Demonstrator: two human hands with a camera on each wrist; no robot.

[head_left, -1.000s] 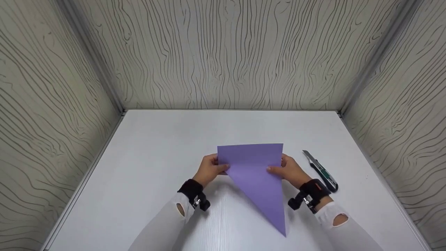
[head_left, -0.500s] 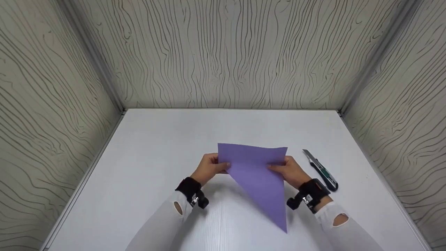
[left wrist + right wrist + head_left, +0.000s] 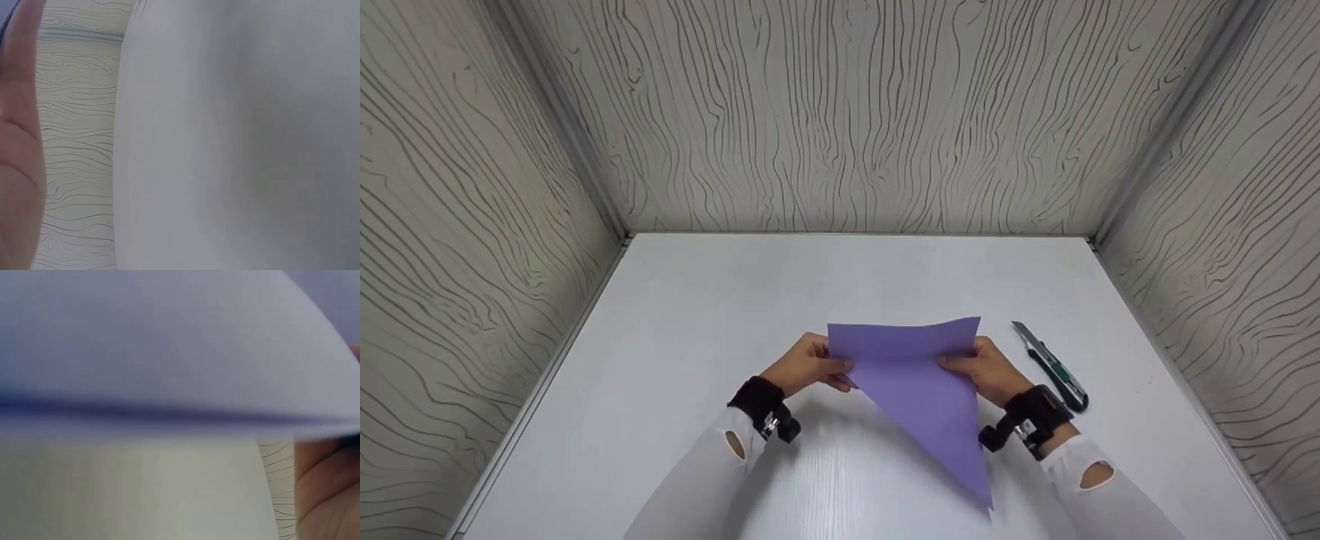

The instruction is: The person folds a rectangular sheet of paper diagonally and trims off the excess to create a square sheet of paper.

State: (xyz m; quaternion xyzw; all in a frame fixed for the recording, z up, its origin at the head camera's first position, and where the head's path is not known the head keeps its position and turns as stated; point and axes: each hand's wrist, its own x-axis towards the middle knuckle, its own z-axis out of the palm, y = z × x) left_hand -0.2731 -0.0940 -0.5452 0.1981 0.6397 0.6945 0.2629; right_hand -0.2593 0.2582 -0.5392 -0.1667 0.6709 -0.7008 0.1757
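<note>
White tbl beneath, both hands grip purple ppr.

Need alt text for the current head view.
A person's left hand and right hand grip a purple paper sheet, tapering to a point at its lower right, over a white rectangular tabletop. Right of the right hand, a black-and-green utility knife with a metal blade lies on the tabletop. Behind stands a cream wall panel with dark wood-grain lines.
</note>
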